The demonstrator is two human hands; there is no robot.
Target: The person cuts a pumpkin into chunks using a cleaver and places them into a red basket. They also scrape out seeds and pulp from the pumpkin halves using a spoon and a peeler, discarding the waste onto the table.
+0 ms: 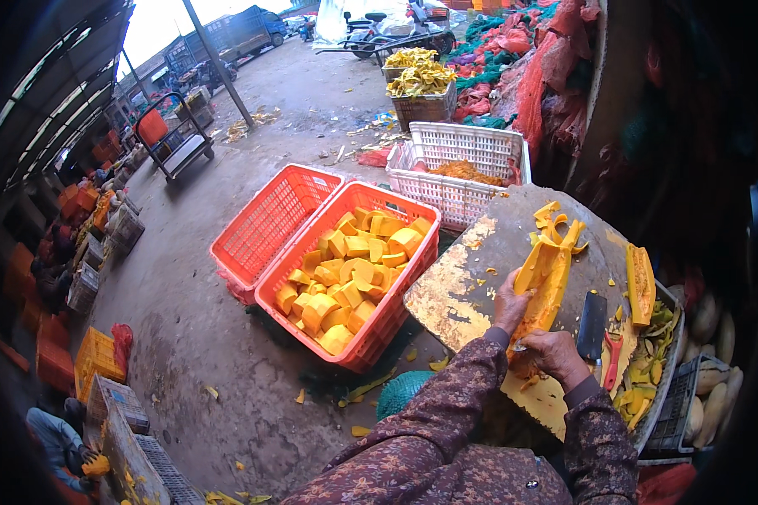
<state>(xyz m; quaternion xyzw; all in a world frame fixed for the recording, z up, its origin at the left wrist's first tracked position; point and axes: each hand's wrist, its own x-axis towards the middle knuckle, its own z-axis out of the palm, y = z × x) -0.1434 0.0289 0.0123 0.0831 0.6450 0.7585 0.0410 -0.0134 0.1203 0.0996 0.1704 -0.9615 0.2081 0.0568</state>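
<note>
On the worn work board (445, 278) lies a long, peeled pumpkin half (559, 278) with its hollow facing up. My left hand (510, 303) grips its side. Close to its near end, my right hand (554, 355) is closed around a small metal tool, probably a spoon, mostly hidden by the fingers; the tip meets the stringy pulp. Pumpkin peelings (553, 222) are heaped at the half's far end. To the right of my right hand rest a cleaver (592, 325) and a red-handled peeler (613, 358). A second pumpkin half (640, 284) is at the board's right edge.
An orange crate (426, 252) of cut pumpkin chunks stands left of the board. Beyond it, a white crate (461, 197) holds pulp. Peelings fill a tub (663, 372) at right, beside whole pumpkins (710, 394). A person (63, 442) works at lower left.
</note>
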